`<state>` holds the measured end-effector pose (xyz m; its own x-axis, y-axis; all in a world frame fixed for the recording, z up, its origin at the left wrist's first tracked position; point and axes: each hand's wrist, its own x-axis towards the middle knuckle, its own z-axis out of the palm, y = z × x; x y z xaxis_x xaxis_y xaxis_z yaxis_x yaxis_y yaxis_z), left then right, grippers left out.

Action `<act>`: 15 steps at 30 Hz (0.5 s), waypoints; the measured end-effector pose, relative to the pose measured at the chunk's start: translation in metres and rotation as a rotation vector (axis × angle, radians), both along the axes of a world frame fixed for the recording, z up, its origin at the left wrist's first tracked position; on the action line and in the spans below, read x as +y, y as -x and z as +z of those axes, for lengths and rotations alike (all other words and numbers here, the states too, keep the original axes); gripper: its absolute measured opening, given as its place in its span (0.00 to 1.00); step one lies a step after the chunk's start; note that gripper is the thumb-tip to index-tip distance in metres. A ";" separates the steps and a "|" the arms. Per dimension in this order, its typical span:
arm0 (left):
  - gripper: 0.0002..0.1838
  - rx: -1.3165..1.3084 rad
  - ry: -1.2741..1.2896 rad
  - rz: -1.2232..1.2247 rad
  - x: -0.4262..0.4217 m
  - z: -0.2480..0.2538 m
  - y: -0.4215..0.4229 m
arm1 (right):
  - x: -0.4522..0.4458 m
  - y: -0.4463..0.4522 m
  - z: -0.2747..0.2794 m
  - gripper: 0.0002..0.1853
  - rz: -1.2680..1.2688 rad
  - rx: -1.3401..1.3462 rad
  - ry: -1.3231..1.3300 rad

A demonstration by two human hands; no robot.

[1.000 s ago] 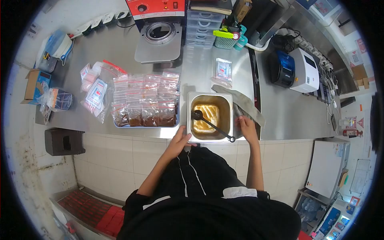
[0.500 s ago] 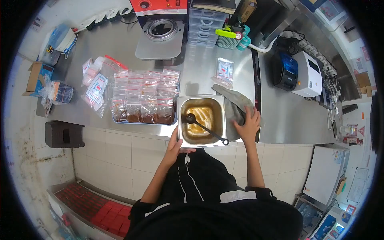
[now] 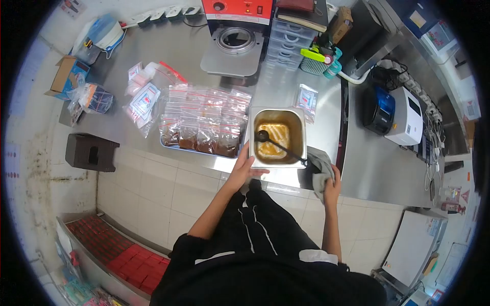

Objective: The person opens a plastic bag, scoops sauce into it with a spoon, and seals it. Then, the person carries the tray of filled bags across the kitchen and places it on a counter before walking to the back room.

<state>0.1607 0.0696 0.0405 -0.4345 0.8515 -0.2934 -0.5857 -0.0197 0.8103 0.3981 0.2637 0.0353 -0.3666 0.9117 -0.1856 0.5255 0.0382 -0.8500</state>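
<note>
A square steel pan [image 3: 302, 122] with brown residue on its bottom is at the counter's front edge. A black spoon [image 3: 283, 148] leans inside it, its handle end over the near right corner. My left hand [image 3: 244, 171] grips the pan's near left side, part of its fingers beneath it. My right hand [image 3: 333, 184] is closed on a bunched grey cloth [image 3: 320, 167], which hangs right of the pan. Left of the pan, a tray [image 3: 199, 151] holds several zip bags [image 3: 206, 138] with brown contents.
Behind stand a red machine [image 3: 238, 13] and clear drawers [image 3: 286, 43]. A packet [image 3: 307, 102] lies beyond the pan. White and black devices [image 3: 406, 115] stand at the right. Plastic bags [image 3: 144, 102] and an open carton [image 3: 70, 76] are at the left. A dark stool [image 3: 92, 152] is below.
My right hand has closed on the cloth, lifted it off the counter and bunched it toward the front edge. My left hand still holds the pan. The whole view has shifted.
</note>
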 end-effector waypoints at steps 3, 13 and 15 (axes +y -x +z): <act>0.31 0.000 -0.009 -0.051 0.018 -0.006 0.012 | -0.009 -0.020 0.000 0.24 -0.015 0.197 -0.039; 0.25 0.828 0.238 0.427 -0.051 -0.006 0.046 | -0.105 0.006 0.004 0.17 -0.063 -0.208 -0.370; 0.24 0.970 0.470 0.650 -0.088 -0.002 0.075 | -0.130 0.026 0.006 0.15 0.033 -0.269 -0.384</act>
